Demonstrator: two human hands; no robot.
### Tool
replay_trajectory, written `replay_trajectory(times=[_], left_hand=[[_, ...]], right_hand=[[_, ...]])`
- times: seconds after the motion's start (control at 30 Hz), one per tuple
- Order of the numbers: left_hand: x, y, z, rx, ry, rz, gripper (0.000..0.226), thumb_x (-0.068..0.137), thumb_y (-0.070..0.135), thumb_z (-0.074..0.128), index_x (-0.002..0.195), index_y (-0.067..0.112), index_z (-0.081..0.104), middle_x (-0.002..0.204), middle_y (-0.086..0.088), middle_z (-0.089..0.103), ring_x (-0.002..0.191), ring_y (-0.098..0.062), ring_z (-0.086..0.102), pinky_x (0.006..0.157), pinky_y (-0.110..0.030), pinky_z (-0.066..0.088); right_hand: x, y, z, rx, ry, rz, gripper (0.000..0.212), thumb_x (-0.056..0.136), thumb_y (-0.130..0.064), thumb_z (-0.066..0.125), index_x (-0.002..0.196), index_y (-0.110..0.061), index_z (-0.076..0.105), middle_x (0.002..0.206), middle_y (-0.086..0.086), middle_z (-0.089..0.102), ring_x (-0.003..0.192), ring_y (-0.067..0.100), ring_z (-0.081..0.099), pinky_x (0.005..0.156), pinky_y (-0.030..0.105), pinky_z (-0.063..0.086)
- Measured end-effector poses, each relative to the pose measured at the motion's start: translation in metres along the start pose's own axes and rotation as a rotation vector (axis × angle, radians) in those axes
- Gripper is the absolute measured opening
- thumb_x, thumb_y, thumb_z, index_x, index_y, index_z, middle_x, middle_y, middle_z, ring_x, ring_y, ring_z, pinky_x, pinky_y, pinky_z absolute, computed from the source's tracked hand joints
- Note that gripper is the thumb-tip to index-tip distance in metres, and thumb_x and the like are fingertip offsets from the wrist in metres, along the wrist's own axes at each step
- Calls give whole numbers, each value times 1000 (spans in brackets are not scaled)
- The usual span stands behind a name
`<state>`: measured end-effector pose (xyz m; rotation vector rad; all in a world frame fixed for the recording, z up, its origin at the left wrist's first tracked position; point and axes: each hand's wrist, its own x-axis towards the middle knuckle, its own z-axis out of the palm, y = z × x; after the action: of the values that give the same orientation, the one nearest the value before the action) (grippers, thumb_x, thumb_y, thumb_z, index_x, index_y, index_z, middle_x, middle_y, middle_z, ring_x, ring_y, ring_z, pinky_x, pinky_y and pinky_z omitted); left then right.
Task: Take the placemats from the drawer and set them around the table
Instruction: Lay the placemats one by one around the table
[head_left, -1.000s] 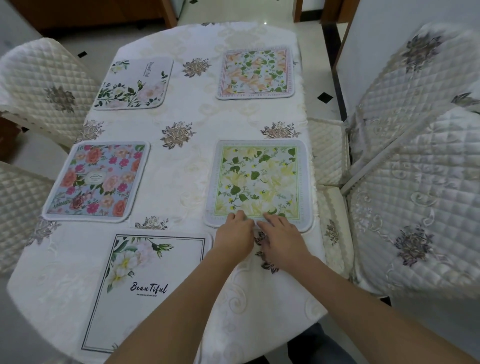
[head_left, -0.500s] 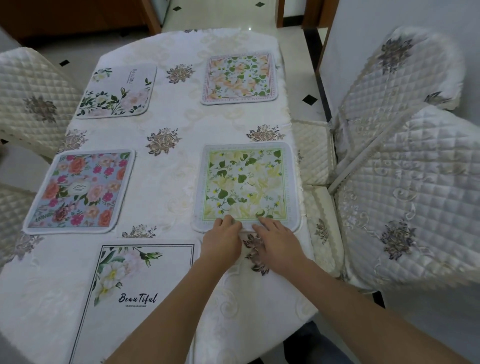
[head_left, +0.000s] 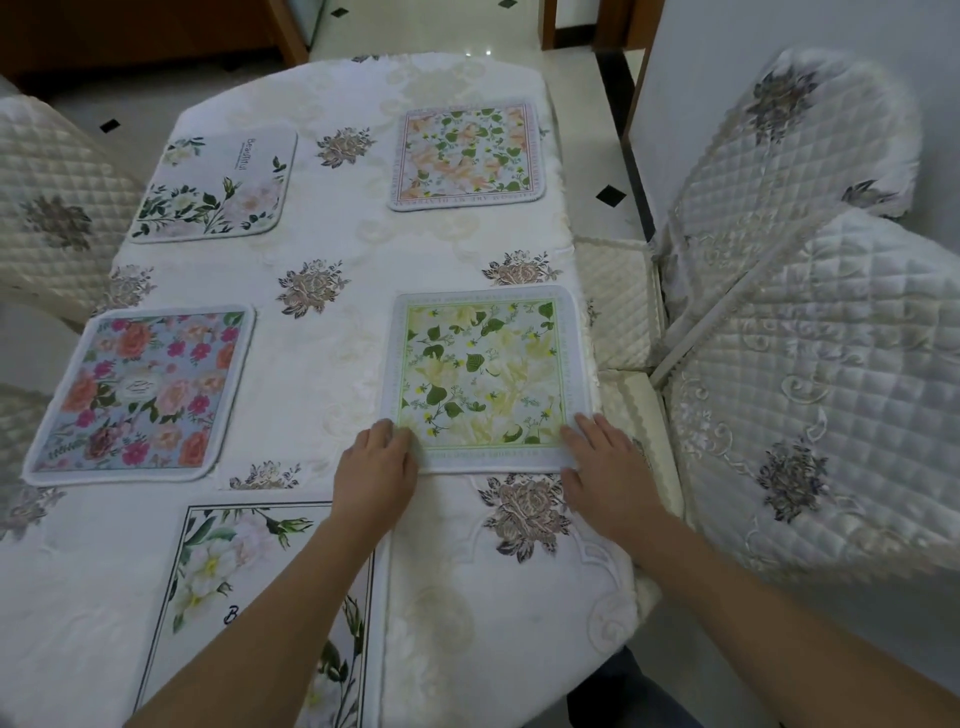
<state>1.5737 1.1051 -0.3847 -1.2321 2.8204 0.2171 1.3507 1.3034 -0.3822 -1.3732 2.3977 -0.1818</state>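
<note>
Several placemats lie flat on the white embroidered tablecloth (head_left: 353, 322). The green and yellow leafy placemat (head_left: 485, 379) sits near the table's right edge. My left hand (head_left: 376, 467) rests flat on its near left corner, and my right hand (head_left: 605, 462) presses its near right corner with straight fingers. A pink and red flowered placemat (head_left: 143, 392) lies at the left. A white "Beautiful" placemat (head_left: 228, 597) lies nearest me, partly under my left forearm. Another white floral placemat (head_left: 215, 189) and an orange and green placemat (head_left: 467, 156) lie at the far end.
Quilted cream chairs (head_left: 810, 374) crowd the table's right side, their seats (head_left: 621, 306) tucked against its edge. Another quilted chair (head_left: 57, 218) stands at the left. Tiled floor (head_left: 587, 156) and wooden furniture legs (head_left: 291, 26) lie beyond the far end.
My hands have slid apart along the leafy placemat's near edge, from its middle out to the two near corners. The camera has moved closer to the table.
</note>
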Motion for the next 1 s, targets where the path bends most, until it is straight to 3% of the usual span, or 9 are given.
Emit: replay_trajectory(times=[0.3,0.47,0.63,0.83,1.0], left_hand=[[84,0,-8,-68,-54,13,25,100,34,38,109,17,53,103,0,48,98,-24,52,79,-36,41],[132,5,-17,-89,-109,1,35,100,35,35,127,17,49,121,-3,48,113,-25,48,88,-39,45],[174,12,-21,-62,-136,-34,36,99,34,34,129,18,46,129,-7,45,121,-27,43,94,-41,41],[185,18,-14,-60,-54,-49,41,99,41,34,129,17,49,133,-7,47,123,-29,42,89,-43,45],[192,18,-29,-7,-191,-50,47,100,46,30,136,20,44,142,-8,41,129,-30,40,97,-46,42]], right_hand=[[100,8,-32,-14,-41,47,59,100,-37,38,153,-15,22,161,8,16,149,27,11,121,42,11],[148,10,-45,-18,-37,58,61,99,-34,41,152,-12,22,162,10,14,149,26,10,121,43,14],[187,10,-54,-29,-25,60,61,100,-36,37,153,-12,19,162,10,12,149,27,9,121,45,12],[197,12,-46,-50,27,65,62,99,-40,36,153,-14,21,162,8,15,149,24,12,120,44,13],[201,18,-52,-70,35,24,62,97,-42,40,151,-13,27,159,9,23,146,25,20,117,43,19]])
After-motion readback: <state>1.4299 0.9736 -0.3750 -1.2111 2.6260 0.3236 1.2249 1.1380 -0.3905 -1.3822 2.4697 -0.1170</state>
